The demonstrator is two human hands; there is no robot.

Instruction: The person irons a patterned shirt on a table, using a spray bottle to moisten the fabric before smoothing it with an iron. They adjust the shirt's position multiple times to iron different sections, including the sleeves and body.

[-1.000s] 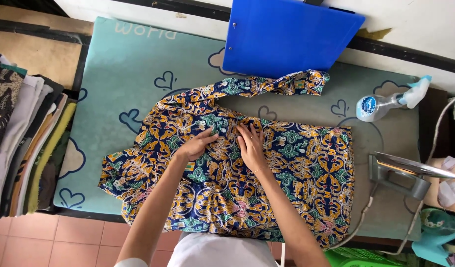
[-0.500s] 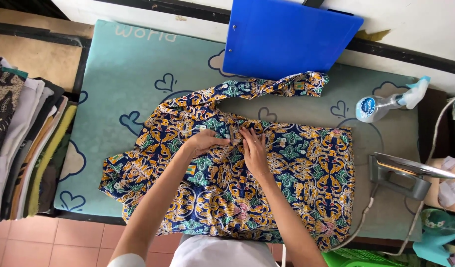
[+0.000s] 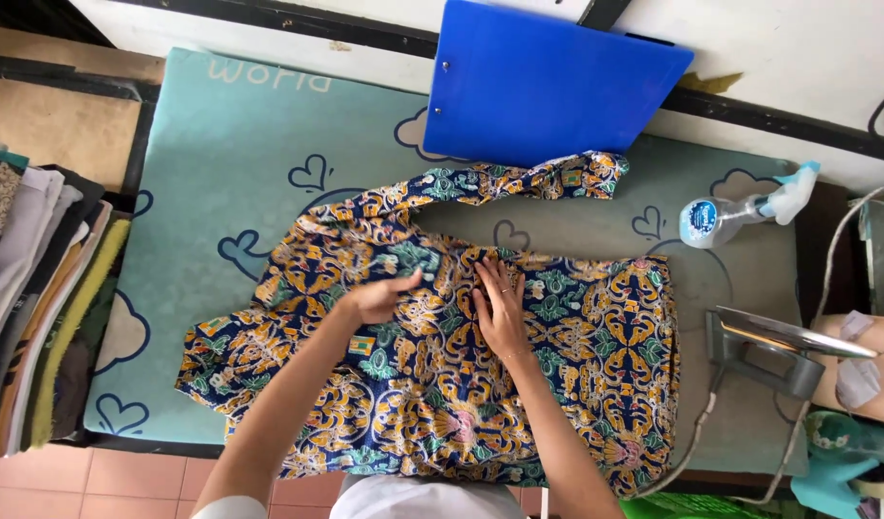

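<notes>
A patterned shirt (image 3: 576, 384) in navy, yellow and green lies spread on a teal padded ironing surface (image 3: 230, 163). One sleeve stretches up toward a blue clipboard (image 3: 547, 82). My left hand (image 3: 379, 298) rests on the shirt's middle with fingers curled, pinching the fabric. My right hand (image 3: 501, 308) lies flat on the cloth just to its right, fingers together and pointing up.
A stack of folded clothes (image 3: 33, 288) stands at the left edge. A spray bottle (image 3: 735, 211) lies at the right, and below it an iron (image 3: 778, 346) rests with its cord trailing down. Tiled floor shows at the bottom left.
Both hands slid slightly down and toward me over the shirt's middle. The left hand's fingers have curled onto the fabric. The shirt stays in place.
</notes>
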